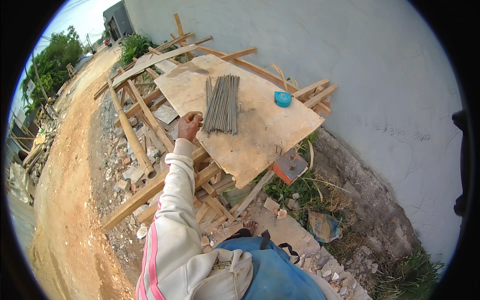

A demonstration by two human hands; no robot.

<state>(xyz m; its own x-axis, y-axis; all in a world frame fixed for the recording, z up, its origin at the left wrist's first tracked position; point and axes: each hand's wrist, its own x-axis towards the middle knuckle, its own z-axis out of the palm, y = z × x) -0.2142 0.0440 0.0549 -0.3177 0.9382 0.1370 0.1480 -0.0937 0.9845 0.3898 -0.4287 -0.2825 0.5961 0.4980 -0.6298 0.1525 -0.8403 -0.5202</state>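
A bundle of grey metal rods (222, 106) lies on a worn plywood board (255, 145), most of them side by side. A few rods at the left edge sit slightly apart from the rest. My left hand (190, 126) is closed at the board's left edge, beside the lower left ends of the rods. Its fingers are curled, and whether anything is pinched in them is hidden. A teal tape measure (282, 99) rests on the right part of the board. My right hand is out of view.
At the board's near corner sits an orange-sided block (290, 166) with a metal top and short pegs. Timber beams (135, 200) and a bamboo pole (135, 142) jut out left over rubble. A grey wall (350, 65) runs along the right; a dirt road (75, 165) lies left.
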